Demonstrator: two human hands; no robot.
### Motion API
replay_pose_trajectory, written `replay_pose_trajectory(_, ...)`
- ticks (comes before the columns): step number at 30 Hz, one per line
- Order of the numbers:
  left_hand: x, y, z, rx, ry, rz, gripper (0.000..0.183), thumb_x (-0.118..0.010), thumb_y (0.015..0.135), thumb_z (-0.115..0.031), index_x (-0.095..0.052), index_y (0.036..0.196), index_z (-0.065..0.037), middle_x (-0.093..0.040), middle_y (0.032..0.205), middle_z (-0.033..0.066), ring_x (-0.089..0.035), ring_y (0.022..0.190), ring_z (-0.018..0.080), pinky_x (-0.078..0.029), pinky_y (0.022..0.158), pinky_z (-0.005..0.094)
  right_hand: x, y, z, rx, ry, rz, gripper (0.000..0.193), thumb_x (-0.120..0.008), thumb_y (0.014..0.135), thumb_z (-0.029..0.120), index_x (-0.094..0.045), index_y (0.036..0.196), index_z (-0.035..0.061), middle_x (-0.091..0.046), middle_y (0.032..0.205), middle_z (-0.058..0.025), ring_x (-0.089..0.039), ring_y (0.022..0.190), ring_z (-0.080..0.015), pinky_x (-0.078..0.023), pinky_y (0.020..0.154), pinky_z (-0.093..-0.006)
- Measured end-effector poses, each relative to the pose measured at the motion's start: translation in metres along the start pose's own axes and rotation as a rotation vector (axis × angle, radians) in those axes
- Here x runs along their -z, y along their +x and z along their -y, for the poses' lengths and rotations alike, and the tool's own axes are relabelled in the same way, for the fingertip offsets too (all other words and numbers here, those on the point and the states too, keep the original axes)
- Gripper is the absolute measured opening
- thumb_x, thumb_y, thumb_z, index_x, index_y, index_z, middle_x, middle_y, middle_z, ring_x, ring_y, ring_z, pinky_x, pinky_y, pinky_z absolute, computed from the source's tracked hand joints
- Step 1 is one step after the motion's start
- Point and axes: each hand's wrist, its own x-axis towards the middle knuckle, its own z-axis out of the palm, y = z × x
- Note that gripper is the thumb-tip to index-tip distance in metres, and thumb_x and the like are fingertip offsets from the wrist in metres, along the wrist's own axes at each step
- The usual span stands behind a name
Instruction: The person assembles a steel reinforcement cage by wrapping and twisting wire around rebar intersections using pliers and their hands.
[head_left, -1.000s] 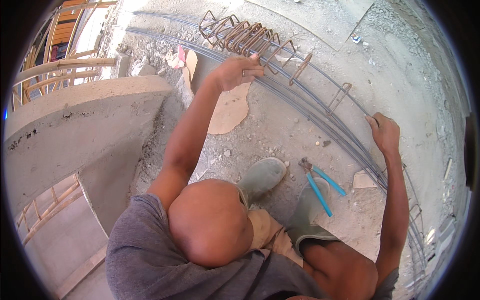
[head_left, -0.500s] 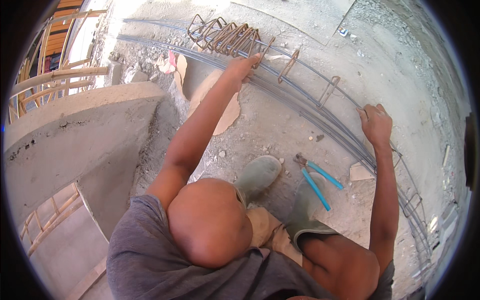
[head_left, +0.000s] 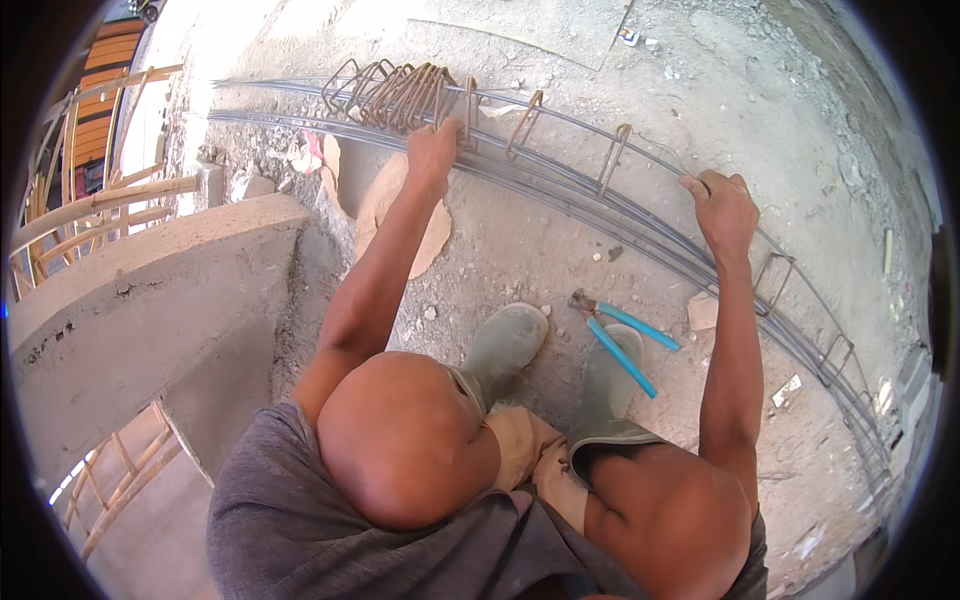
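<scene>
My left hand is closed at the right end of a bunch of bent steel stirrups, its fingers round the edge of one; the fingertips are partly hidden. The stirrups hang on long thin reinforcing bars. Further right, my right hand grips the upper bar, with a thin wire beside its fingers. Between my hands, single stirrups stand spaced along the bars. Blue-handled pincers lie with handles apart by my right boot.
More straight bars run along the ground below the stirrups. Torn brown paper lies near my left forearm. A low concrete wall stands at left, with wooden poles behind it. Rubble lines the right side.
The view has shifted, so bars, stirrups and pincers appear further left. Both hands keep roughly their places on the steelwork. A thin wire now shows beside my right fingers.
</scene>
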Motion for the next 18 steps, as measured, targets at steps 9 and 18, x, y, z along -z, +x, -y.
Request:
replay_pose_trajectory(9,0.022,0.003,-0.006,-0.023,0.366,0.174,0.044,-0.067,0.085,-0.036,-0.067,0.094,0.007,-0.068,0.089,0.0148,-0.06,0.074,0.019,-0.046,0.067,0.0355,-0.014,-0.02,0.004,0.043,0.02,-0.028,0.034,-0.065,0.086,0.043,-0.072,0.081,0.0094,-0.07,0.084,-0.0073,-0.063,0.085,-0.0292,-0.051,0.07,-0.0431)
replay_pose_trajectory(18,-0.015,-0.019,-0.087,-1.041,0.756,0.378,0.036,-0.056,0.094,-0.018,-0.058,0.13,-0.01,-0.061,0.13,0.0121,-0.06,0.113,0.036,-0.044,0.101,0.0445,-0.013,-0.02,0.004,-0.013,-0.01,-0.018,0.031,-0.067,0.085,0.041,-0.074,0.085,0.0103,-0.071,0.087,-0.0068,-0.063,0.086,-0.0283,-0.052,0.071,-0.0413)
